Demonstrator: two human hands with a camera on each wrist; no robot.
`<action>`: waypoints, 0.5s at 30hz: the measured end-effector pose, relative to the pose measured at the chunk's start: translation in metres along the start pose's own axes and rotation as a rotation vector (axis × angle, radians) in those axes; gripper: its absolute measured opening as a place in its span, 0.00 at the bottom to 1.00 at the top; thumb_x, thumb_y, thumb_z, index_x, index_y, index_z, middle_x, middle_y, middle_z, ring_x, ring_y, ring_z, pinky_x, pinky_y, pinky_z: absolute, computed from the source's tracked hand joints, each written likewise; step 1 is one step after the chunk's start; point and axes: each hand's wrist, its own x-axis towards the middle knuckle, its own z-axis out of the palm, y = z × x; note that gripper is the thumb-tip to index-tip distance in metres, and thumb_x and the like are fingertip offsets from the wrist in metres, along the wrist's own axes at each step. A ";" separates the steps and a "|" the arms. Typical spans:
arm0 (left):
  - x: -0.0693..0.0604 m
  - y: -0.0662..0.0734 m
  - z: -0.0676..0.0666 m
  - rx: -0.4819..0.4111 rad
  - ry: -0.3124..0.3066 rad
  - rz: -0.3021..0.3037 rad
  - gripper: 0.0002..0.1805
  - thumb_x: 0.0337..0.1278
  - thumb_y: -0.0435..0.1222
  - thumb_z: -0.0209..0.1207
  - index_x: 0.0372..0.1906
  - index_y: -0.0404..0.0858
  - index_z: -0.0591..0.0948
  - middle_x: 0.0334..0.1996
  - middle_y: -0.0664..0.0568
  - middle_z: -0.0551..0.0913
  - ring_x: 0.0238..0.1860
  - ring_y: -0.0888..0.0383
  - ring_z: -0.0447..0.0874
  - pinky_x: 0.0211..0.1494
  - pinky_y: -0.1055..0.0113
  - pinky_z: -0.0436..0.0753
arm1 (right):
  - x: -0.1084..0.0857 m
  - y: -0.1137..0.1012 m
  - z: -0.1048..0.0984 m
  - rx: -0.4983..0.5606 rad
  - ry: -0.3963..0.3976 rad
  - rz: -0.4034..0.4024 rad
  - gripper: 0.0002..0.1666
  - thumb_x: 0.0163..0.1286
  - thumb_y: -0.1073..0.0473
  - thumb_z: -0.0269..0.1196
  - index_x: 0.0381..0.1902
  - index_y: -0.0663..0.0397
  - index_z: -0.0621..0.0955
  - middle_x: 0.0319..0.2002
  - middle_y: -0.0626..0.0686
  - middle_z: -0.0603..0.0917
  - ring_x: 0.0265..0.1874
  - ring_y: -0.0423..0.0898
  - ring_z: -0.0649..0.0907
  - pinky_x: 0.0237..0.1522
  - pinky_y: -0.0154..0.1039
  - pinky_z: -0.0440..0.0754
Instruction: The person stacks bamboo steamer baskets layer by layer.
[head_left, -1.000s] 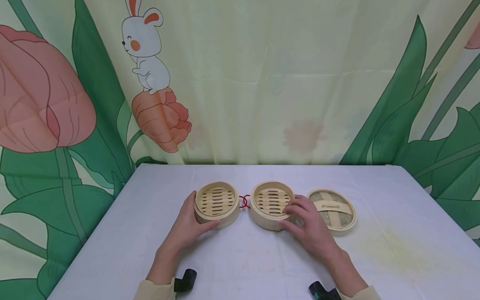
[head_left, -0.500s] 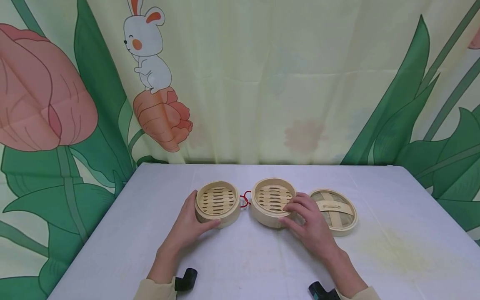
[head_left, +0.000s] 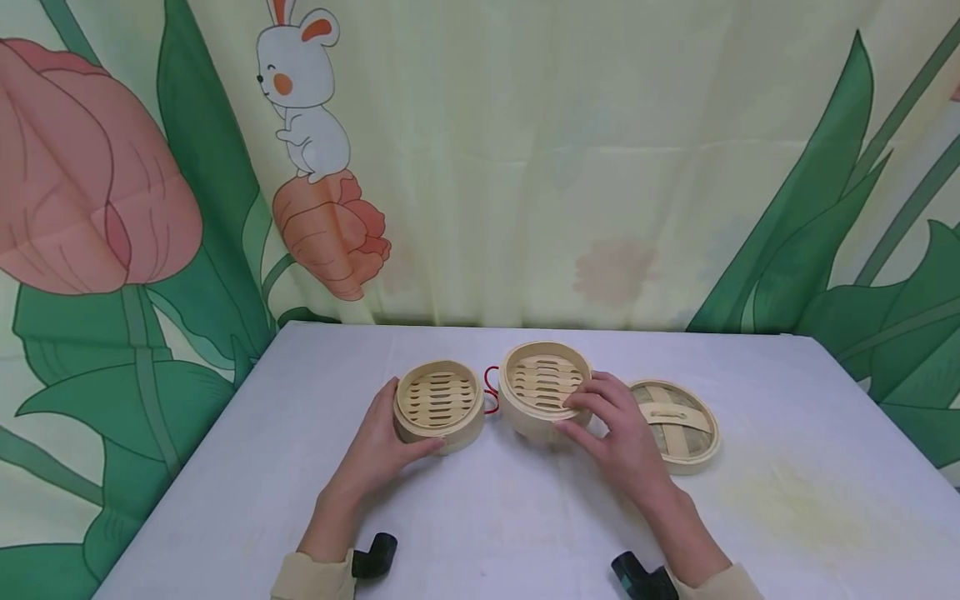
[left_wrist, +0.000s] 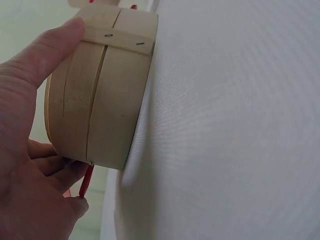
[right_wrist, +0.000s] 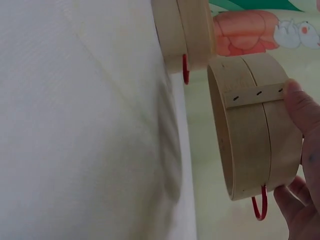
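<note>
Two round bamboo steamer baskets with slatted bottoms and red loops stand near the middle. My left hand [head_left: 382, 442] grips the left basket [head_left: 439, 400] round its side, thumb at the front; in the left wrist view that basket [left_wrist: 110, 90] rests on the cloth. The right basket [head_left: 545, 383] is pinched at its right side by my right hand [head_left: 626, 442]. In the right wrist view this basket [right_wrist: 250, 125] hangs above the cloth, held by the thumb [right_wrist: 302, 110] and fingers. A woven bamboo lid [head_left: 675, 425] with a strap handle lies to the right, partly behind the right hand.
A white cloth covers the table [head_left: 480, 533]. Behind its far edge hangs a curtain [head_left: 525, 167] printed with a rabbit, a carrot, leaves and a tulip. Black devices [head_left: 375, 556] are worn at both wrists.
My right hand has raised the right basket off the cloth, and its red loop has risen with it. The left hand keeps its grip on the left basket. The head view has shifted slightly.
</note>
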 end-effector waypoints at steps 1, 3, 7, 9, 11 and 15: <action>0.000 0.000 0.000 0.004 0.003 0.000 0.67 0.40 0.46 0.81 0.78 0.29 0.49 0.75 0.35 0.56 0.76 0.42 0.51 0.76 0.45 0.53 | 0.002 -0.002 0.000 -0.007 -0.004 0.013 0.20 0.45 0.66 0.82 0.37 0.55 0.86 0.41 0.49 0.80 0.53 0.54 0.75 0.65 0.28 0.62; 0.000 0.000 0.000 0.007 0.008 -0.004 0.67 0.40 0.47 0.81 0.78 0.29 0.49 0.75 0.35 0.55 0.76 0.41 0.51 0.76 0.45 0.53 | 0.006 -0.005 0.001 -0.013 -0.012 0.028 0.20 0.46 0.65 0.82 0.37 0.54 0.86 0.42 0.48 0.80 0.54 0.53 0.75 0.65 0.28 0.62; 0.001 0.000 0.000 0.005 0.018 0.002 0.66 0.41 0.47 0.81 0.78 0.28 0.50 0.75 0.34 0.56 0.76 0.40 0.52 0.75 0.44 0.54 | 0.012 -0.008 0.004 -0.009 -0.017 0.032 0.19 0.47 0.65 0.82 0.37 0.54 0.86 0.41 0.48 0.80 0.54 0.52 0.75 0.64 0.32 0.64; 0.001 0.000 0.000 0.008 0.016 0.000 0.66 0.41 0.47 0.81 0.78 0.29 0.50 0.75 0.34 0.57 0.76 0.40 0.52 0.75 0.44 0.54 | 0.014 -0.010 0.005 0.001 -0.011 0.025 0.19 0.47 0.66 0.81 0.37 0.54 0.86 0.41 0.49 0.80 0.54 0.53 0.75 0.64 0.33 0.64; 0.001 0.000 0.000 0.012 0.014 -0.002 0.66 0.41 0.47 0.81 0.78 0.29 0.50 0.75 0.34 0.57 0.76 0.40 0.53 0.75 0.44 0.54 | 0.016 -0.010 0.006 0.007 -0.001 0.016 0.19 0.47 0.66 0.81 0.37 0.54 0.86 0.41 0.49 0.80 0.54 0.55 0.76 0.65 0.34 0.64; 0.001 0.000 0.000 0.015 0.009 -0.015 0.67 0.40 0.47 0.81 0.78 0.29 0.49 0.75 0.35 0.56 0.76 0.41 0.52 0.75 0.45 0.54 | 0.018 -0.011 0.009 0.015 0.016 0.003 0.19 0.47 0.67 0.81 0.36 0.54 0.86 0.41 0.51 0.81 0.56 0.58 0.76 0.66 0.34 0.63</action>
